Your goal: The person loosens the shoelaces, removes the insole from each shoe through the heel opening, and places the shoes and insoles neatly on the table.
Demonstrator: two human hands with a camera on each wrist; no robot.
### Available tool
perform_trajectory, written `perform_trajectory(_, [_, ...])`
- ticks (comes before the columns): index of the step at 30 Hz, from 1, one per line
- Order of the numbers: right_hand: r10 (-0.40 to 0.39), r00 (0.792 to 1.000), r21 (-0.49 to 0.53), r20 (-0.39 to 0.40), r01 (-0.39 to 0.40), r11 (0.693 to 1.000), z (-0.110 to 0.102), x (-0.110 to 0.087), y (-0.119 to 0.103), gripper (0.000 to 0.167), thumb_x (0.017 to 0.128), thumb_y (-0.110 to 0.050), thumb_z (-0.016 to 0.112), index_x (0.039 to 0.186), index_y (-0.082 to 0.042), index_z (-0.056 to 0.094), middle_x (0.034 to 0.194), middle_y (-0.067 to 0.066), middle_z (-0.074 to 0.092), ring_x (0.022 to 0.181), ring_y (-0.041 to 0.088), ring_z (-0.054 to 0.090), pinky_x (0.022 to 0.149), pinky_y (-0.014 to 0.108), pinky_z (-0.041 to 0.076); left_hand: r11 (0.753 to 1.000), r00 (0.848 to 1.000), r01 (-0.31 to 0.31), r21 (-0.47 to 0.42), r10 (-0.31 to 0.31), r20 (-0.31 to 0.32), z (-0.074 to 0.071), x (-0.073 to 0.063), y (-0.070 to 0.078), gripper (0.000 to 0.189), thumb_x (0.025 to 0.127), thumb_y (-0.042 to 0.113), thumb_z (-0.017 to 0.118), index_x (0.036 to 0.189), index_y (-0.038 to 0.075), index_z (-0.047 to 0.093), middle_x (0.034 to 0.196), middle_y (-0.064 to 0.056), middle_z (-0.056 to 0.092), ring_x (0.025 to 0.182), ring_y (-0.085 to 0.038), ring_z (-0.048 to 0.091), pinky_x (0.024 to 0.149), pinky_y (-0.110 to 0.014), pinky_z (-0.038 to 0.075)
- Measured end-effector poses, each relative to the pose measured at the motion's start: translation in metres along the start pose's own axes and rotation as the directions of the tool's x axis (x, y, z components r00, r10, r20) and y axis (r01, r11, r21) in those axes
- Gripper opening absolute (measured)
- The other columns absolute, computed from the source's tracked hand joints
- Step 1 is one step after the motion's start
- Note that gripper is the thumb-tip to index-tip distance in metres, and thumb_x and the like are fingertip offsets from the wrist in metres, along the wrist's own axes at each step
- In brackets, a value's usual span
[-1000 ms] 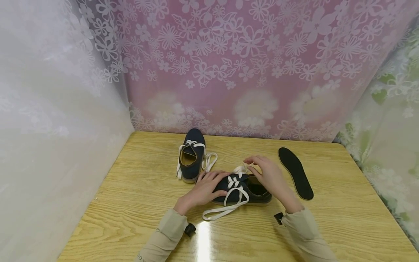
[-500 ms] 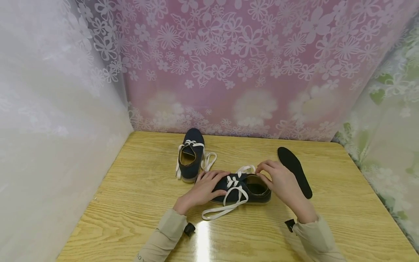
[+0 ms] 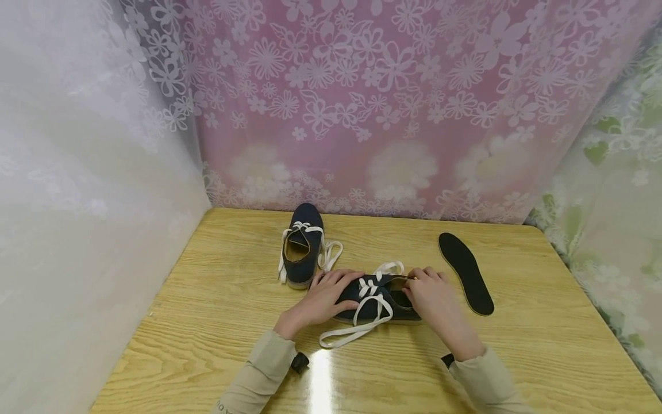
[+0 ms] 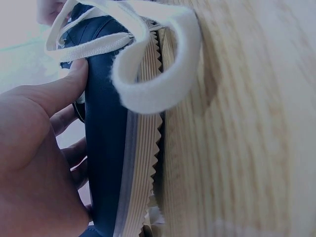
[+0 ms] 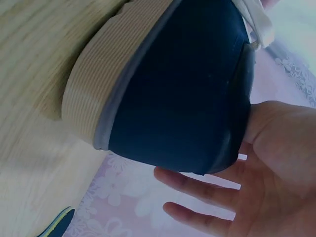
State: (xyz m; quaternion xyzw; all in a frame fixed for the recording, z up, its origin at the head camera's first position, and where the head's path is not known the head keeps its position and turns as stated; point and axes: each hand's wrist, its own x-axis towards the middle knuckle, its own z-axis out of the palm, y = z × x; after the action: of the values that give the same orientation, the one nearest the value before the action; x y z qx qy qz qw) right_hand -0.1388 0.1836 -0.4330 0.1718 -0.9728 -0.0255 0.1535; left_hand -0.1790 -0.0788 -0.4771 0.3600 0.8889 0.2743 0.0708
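Note:
A navy canvas shoe with white laces [image 3: 380,310] lies sideways on the table, its toe to the left. My left hand [image 3: 323,299] grips the toe part, thumb on the near side and fingers over the top. In the left wrist view the thumb presses the upper [image 4: 106,123], beside a loose lace loop [image 4: 163,94]. At the heel end, my right hand [image 3: 437,305] holds the collar, its thumb reaching into the opening. From the right wrist, the heel [image 5: 173,98] shows with two fingers [image 5: 197,190] extended past it; the thumb tip is hidden inside.
A second navy shoe [image 3: 305,267] stands behind my left hand, toe pointing away, its white laces loose. To the right lies a black insole [image 3: 465,270]. The wooden table [image 3: 207,276] ends at a pink flowered curtain [image 3: 351,144].
My right hand moved from above the far lace, rightward along the opening, then down onto the shoe's heel collar. The left hand keeps its hold on the toe.

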Motion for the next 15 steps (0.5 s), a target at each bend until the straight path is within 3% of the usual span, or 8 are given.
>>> perform_trajectory(10, [0.027, 1.000, 0.043, 0.007, -0.027, 0.999, 0.0039, -0.0012, -0.0004, 0.008, 0.087, -0.017, 0.082, 0.090, -0.011, 0.081, 0.097, 0.007, 0.071, 0.091, 0.031, 0.066, 0.075, 0.048, 0.055, 1.000, 1.000, 0.005, 0.007, -0.005, -0.009, 0.0014, 0.0016, 0.0003, 0.065, 0.101, 0.043, 0.059, 0.159, 0.026, 0.035, 0.158, -0.003, 0.038, 0.147, -0.028, 0.033, 0.118, -0.064, 0.017])
perform_trajectory(15, [0.040, 0.998, 0.079, 0.057, -0.045, 0.996, 0.0080, -0.0009, 0.0005, 0.007, 0.090, -0.017, 0.079, 0.093, -0.011, 0.080, 0.099, 0.008, 0.071, 0.089, 0.031, 0.065, 0.071, 0.047, 0.055, 1.000, 1.000, 0.009, 0.002, -0.009, -0.006, 0.0009, 0.0011, 0.0013, 0.066, 0.100, 0.043, 0.059, 0.159, 0.026, 0.035, 0.158, -0.003, 0.038, 0.147, -0.028, 0.034, 0.118, -0.063, 0.017])
